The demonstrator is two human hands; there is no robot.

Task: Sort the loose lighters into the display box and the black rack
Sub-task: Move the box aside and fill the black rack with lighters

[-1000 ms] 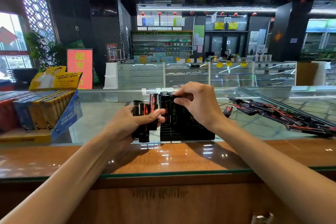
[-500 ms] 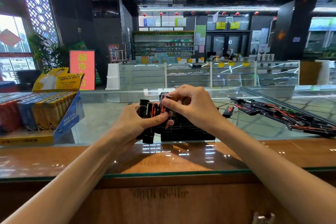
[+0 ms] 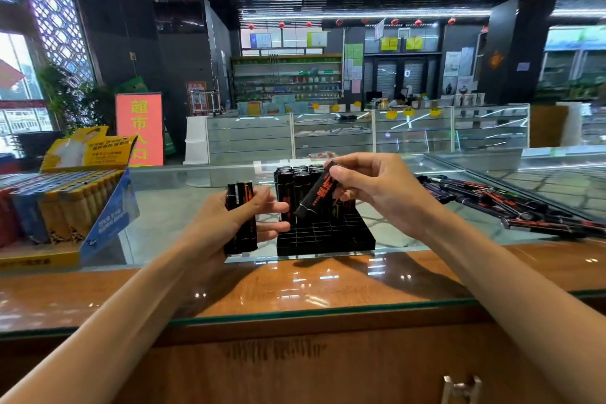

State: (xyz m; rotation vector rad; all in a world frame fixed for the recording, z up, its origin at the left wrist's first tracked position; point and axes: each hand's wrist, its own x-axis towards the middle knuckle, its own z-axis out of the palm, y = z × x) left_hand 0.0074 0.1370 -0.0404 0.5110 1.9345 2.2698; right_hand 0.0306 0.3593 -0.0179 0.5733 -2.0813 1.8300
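The left hand (image 3: pixel 226 226) grips a bundle of black lighters (image 3: pixel 241 220), which stand upright side by side in its grasp; the thumb is hidden behind them, and two fingers reach past the bundle toward the right, only loosely bent. The right hand (image 3: pixel 380 190) pinches a single black lighter (image 3: pixel 316 195) with red lettering between thumb and fingertips, holding it by its upper end. This lighter is tilted, and its lower end slants down and to the left, away from the palm, above the black rack (image 3: pixel 328 236). The rack sits on the glass counter top (image 3: pixel 164 226), just below the right hand and just to the right of the left hand's fingertips. Its near rows of square cells are open, and its far rows, beyond the right hand's knuckles, carry standing lighters (image 3: pixel 295 179) packed close together. Well out to the left of the left hand stands the display box (image 3: pixel 105 223), blue and yellow, with rows of coloured lighters (image 3: pixel 55 207) in it. Beyond the right wrist, farther right on the glass, a heap of loose lighters (image 3: pixel 511 207) lies flat, black with red marks. Both forearms cross a polished wooden ledge (image 3: pixel 295 285) nearer the body than either hand.
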